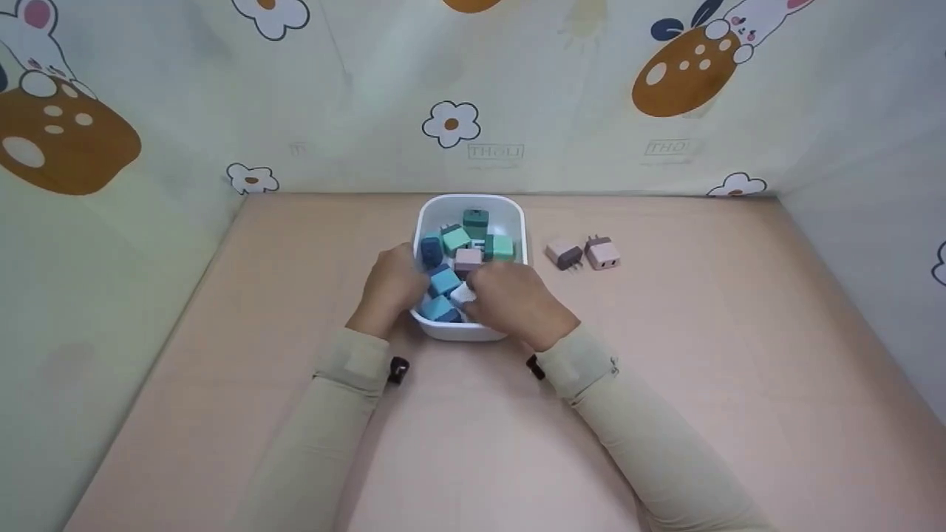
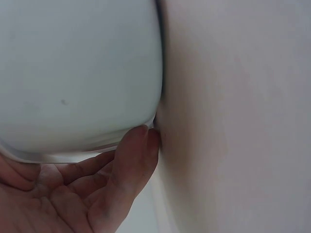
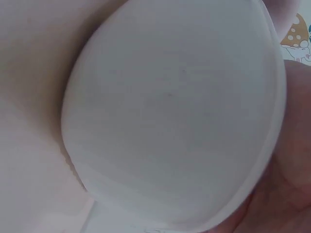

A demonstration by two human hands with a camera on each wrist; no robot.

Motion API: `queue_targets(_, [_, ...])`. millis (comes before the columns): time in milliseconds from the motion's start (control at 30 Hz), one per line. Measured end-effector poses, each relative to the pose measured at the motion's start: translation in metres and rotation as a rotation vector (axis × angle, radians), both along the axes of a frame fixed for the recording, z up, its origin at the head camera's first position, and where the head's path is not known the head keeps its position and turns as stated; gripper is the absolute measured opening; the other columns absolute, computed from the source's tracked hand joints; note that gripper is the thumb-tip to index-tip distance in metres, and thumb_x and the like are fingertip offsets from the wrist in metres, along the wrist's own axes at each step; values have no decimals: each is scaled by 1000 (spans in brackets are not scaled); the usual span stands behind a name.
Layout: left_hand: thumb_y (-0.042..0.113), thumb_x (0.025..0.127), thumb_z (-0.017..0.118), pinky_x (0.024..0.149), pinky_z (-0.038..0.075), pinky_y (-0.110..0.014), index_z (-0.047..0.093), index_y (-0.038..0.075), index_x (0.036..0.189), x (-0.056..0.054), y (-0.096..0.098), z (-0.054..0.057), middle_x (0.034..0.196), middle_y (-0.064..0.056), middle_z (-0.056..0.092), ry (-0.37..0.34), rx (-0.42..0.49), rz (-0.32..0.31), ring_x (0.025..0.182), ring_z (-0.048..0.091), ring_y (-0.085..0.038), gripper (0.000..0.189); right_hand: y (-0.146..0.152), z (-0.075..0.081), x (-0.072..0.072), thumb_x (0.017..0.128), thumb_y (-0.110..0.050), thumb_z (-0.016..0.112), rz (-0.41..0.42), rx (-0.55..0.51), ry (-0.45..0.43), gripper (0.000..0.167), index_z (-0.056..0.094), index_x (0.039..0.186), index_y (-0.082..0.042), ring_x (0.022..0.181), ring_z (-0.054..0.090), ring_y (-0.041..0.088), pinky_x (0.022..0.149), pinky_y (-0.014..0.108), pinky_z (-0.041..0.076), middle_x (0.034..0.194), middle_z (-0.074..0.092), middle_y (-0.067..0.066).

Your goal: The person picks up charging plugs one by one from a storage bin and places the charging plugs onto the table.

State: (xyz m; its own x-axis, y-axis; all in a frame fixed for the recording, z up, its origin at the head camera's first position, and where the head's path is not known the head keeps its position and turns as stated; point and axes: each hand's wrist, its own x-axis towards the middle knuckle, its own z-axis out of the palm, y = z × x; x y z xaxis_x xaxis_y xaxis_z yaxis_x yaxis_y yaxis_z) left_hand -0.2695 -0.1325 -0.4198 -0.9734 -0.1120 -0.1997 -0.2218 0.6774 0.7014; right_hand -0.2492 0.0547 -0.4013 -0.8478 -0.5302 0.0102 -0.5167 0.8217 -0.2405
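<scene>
A white plastic tub holds several two-tone wall chargers in blue, green and pink. My left hand grips the tub's left side; in the left wrist view its thumb lies against the lower part of the tub wall. Over the right rim reaches my right hand, its fingers curled down inside and pinching a white charger. Beside that lie a light blue charger and a pink charger. In the right wrist view, the tub's outer wall hides the right fingertips.
Two pink-and-brown chargers, one on its side and one with prongs up, lie on the table right of the tub. A cloth backdrop with flowers and rabbits rises behind the table and along both sides.
</scene>
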Motion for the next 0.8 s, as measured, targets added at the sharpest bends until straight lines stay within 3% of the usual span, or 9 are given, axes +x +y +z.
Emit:
queue_targets(200, [1,100,60,93,62,-42,52,3,153,-1,1,1,140,-18,63,-10,12,5,110,65,-33,54,-2,-9,-6,94,-27,80,-81,-80,-93,27,79,112,-7,79,63,20,69,31,54,88,70,2])
queue_targets(467, [0,99,59,91,62,-42,52,2,152,0,-1,1,138,-18,64,15,5,-17,108,66,-34,53,-4,-12,-7,92,-20,81,-102,-119,-81,40,74,128,-5,92,63,22,83,37,57,114,75,8])
queue_targets(533, [0,100,59,91,62,-42,52,2,153,0,-1,1,138,-18,64,8,10,-11,108,66,-34,53,-5,-11,-7,92,-20,81,-109,-129,-88,38,76,126,-5,91,63,22,82,37,58,111,75,7])
queue_targets(733, [0,101,60,94,62,-42,51,3,153,0,0,1,140,-17,62,-13,15,3,111,65,-33,53,-3,-8,-6,89,-14,82,-106,-154,-74,22,80,108,-3,77,62,22,65,31,51,78,67,2])
queue_targets(800, [0,100,60,93,62,-43,52,3,152,0,1,1,139,-17,62,-7,10,3,111,65,-33,52,-2,-5,-4,89,-13,82,-99,-152,-55,22,80,108,-3,76,62,22,65,30,51,78,68,2])
